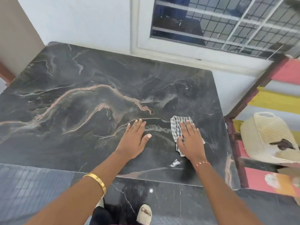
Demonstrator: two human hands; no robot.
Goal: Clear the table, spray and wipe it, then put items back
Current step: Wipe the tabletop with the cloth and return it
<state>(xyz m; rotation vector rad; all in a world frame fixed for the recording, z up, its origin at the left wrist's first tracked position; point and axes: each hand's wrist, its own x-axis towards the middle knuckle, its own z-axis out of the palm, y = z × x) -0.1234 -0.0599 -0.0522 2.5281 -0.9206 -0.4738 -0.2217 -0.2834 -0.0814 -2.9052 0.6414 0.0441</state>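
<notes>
The table (pixel 81 95) is a dark marble slab with pinkish veins, and nothing stands on it. My right hand (pixel 189 138) lies flat with straight fingers on a checked cloth (pixel 175 127), pressing it to the slab near the right edge. My left hand (pixel 134 138) rests flat on the bare marble beside it, fingers straight, holding nothing. A small white smear (pixel 175 163) shows on the slab just in front of the cloth. A curved streak (pixel 155 127) runs between my two hands.
A white wall and a barred window (pixel 211 26) stand behind the table. To the right is a metal frame (pixel 233 143) with a cream basket (pixel 267 137) and a blurred orange item (pixel 282 184). Dark floor tiles (pixel 162 200) lie below.
</notes>
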